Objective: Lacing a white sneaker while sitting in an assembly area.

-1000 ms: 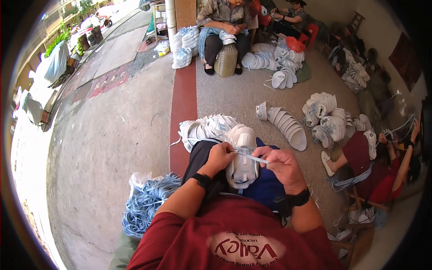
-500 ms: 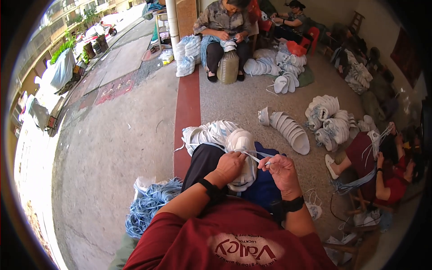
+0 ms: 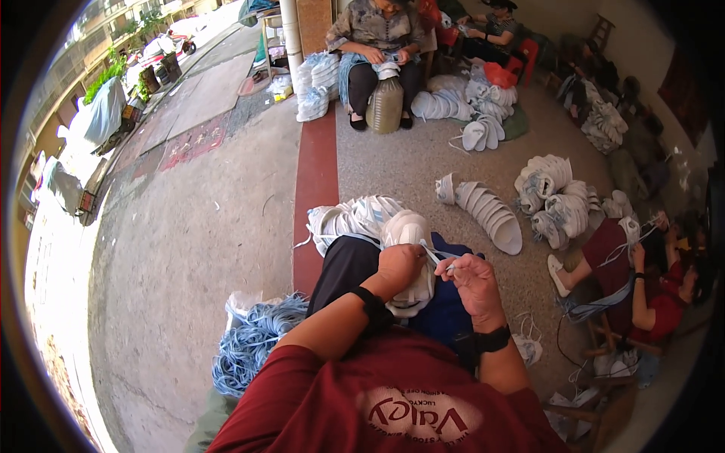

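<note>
A white shoe upper [image 3: 408,226] lies across my lap, toe pointing away from me. My left hand [image 3: 400,269] is closed over it, fingertips pinched at the lacing; the hand covers much of the upper's middle. A pale blue shoelace [image 3: 438,257] stretches from there to my right hand [image 3: 476,285], which pinches it between thumb and fingers just right of the upper. Beyond my left knee rests a stack of white uppers [image 3: 355,217] with pale blue parts. A tangled bundle of blue laces [image 3: 253,351] lies by my left elbow.
A row of nested white uppers [image 3: 487,215] lies on the floor ahead, with more piles [image 3: 559,204] to its right. One person [image 3: 374,45] sits ahead behind a large plastic jug [image 3: 385,106]. Another person [image 3: 657,302] sits at right on a wooden stool.
My left hand has moved slightly right and away from me, and its fingers have curled in closer to the lace. The right hand stays nearly in place, still pinching the lace.
</note>
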Demonstrator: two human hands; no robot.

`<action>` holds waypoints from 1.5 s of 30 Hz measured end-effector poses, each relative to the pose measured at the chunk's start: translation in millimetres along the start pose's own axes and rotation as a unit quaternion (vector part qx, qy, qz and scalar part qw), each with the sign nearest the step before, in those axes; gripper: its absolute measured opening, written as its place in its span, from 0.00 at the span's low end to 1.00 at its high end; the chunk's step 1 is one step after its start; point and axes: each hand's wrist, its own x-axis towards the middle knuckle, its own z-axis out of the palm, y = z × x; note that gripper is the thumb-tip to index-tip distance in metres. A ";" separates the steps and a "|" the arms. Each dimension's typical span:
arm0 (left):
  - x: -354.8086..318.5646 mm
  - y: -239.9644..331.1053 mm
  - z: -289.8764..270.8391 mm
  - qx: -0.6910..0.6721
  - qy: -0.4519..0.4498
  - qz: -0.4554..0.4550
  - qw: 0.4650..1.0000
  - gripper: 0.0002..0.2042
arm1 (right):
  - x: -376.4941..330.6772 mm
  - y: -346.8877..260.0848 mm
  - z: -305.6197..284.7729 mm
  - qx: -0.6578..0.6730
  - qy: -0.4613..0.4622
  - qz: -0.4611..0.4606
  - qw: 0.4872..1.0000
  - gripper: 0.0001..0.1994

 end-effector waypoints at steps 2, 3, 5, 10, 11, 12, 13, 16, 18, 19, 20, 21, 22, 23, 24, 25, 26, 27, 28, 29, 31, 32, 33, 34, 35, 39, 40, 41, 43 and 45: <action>-0.6 -7.5 4.6 -0.027 0.012 -0.002 1.000 0.09 | 0.5 -0.2 -0.8 -0.001 0.005 -0.004 1.000 0.04; -1.5 -13.3 6.1 -0.048 0.025 0.049 0.997 0.08 | 0.6 0.1 -1.1 0.002 0.016 -0.003 1.000 0.04; -5.1 -21.4 4.9 -0.068 0.038 0.101 0.992 0.08 | 0.8 0.9 -3.4 0.005 0.028 -0.002 1.000 0.04; -25.9 -36.0 -16.5 -0.288 0.006 0.229 0.930 0.09 | -2.4 1.6 -11.3 0.013 0.062 -0.008 0.998 0.06; -32.2 -36.8 -23.8 -0.289 0.005 0.229 0.930 0.09 | -3.7 0.6 -12.6 0.012 0.063 -0.008 0.998 0.06; -38.4 -37.0 -31.9 -0.400 -0.017 0.174 0.900 0.11 | -4.9 0.0 -14.7 0.027 0.064 -0.018 0.997 0.05; -44.9 -37.5 -39.7 -0.505 -0.039 0.115 0.855 0.13 | -7.2 0.1 -16.7 0.043 0.065 -0.027 0.997 0.04; -57.4 -46.4 -65.0 -0.577 -0.030 0.044 0.815 0.17 | -10.7 4.9 -22.2 0.062 0.083 -0.036 0.994 0.05; -64.5 -51.2 -63.9 -0.724 0.008 0.077 0.685 0.18 | -12.4 8.2 -25.9 0.063 0.089 -0.035 0.993 0.05; -66.1 -59.0 -70.1 -0.751 0.011 0.111 0.651 0.18 | -11.2 8.3 -28.1 0.064 0.091 -0.037 0.993 0.04; -70.4 -68.6 -75.8 -0.776 0.014 0.139 0.614 0.18 | -9.6 6.3 -28.3 0.066 0.103 -0.027 0.992 0.04; -75.2 -78.0 -82.9 -0.805 0.036 0.120 0.580 0.18 | -7.3 2.1 -28.0 0.069 0.096 -0.036 0.992 0.04; -84.5 -87.2 -89.7 -0.830 0.060 0.095 0.546 0.18 | -11.9 2.4 -27.8 0.075 0.090 -0.041 0.992 0.04; -91.9 -92.7 -100.3 -0.846 0.087 0.103 0.516 0.18 | -17.8 2.4 -28.8 0.079 0.106 -0.030 0.991 0.04; -92.9 -100.4 -111.7 -0.857 0.117 0.119 0.487 0.18 | -14.2 0.4 -32.5 0.069 0.105 -0.030 0.992 0.04; -98.5 -111.6 -114.7 -0.865 0.152 0.120 0.462 0.18 | -16.0 1.4 -35.1 0.059 0.103 -0.030 0.992 0.04; -101.1 -120.3 -119.0 -0.871 0.189 0.125 0.437 0.18 | -17.0 4.0 -38.4 0.060 0.107 -0.029 0.992 0.04; -104.2 -126.5 -120.9 -0.869 0.205 0.121 0.434 0.18 | -17.5 8.1 -42.1 0.066 0.107 -0.024 0.992 0.04; -105.6 -129.7 -117.6 -0.869 0.203 0.119 0.435 0.18 | -17.4 10.6 -44.5 0.073 0.108 -0.020 0.991 0.04; -109.1 -125.8 -116.4 -0.858 0.221 0.088 0.456 0.18 | -18.3 12.1 -44.1 0.073 0.109 -0.018 0.991 0.04; -108.3 -121.8 -111.0 -0.817 0.214 0.095 0.528 0.18 | -16.0 14.2 -42.0 0.097 0.113 -0.017 0.989 0.04; -107.2 -116.2 -112.4 -0.817 0.214 0.093 0.528 0.18 | -15.0 13.0 -40.1 0.098 0.115 -0.015 0.988 0.04; -106.6 -111.0 -116.3 -0.787 0.158 0.141 0.580 0.18 | -12.7 10.2 -38.4 0.090 0.104 -0.022 0.990 0.04; -106.4 -104.8 -121.2 -0.750 0.102 0.188 0.626 0.19 | -9.6 7.2 -36.4 0.081 0.093 -0.029 0.992 0.04; -106.1 -95.6 -128.0 -0.714 0.096 0.192 0.667 0.19 | -5.4 5.0 -35.3 0.092 0.095 -0.032 0.991 0.04; -106.5 -69.2 -146.8 -0.666 -0.002 0.260 0.700 0.21 | 10.5 -6.2 -24.7 0.091 0.095 -0.048 0.990 0.04; -107.4 -64.0 -149.1 -0.665 -0.005 0.260 0.700 0.21 | 13.6 -7.1 -22.0 0.094 0.090 -0.051 0.990 0.04; -109.9 -59.5 -151.4 -0.643 -0.035 0.267 0.717 0.20 | 15.2 -7.8 -20.6 0.098 0.084 -0.053 0.990 0.04; -111.7 -54.6 -151.0 -0.623 -0.079 0.267 0.731 0.17 | 15.3 -9.4 -23.2 0.100 0.076 -0.062 0.990 0.03; -111.6 -50.1 -149.9 -0.620 -0.084 0.265 0.734 0.17 | 15.6 -14.3 -21.9 0.102 0.066 -0.069 0.990 0.03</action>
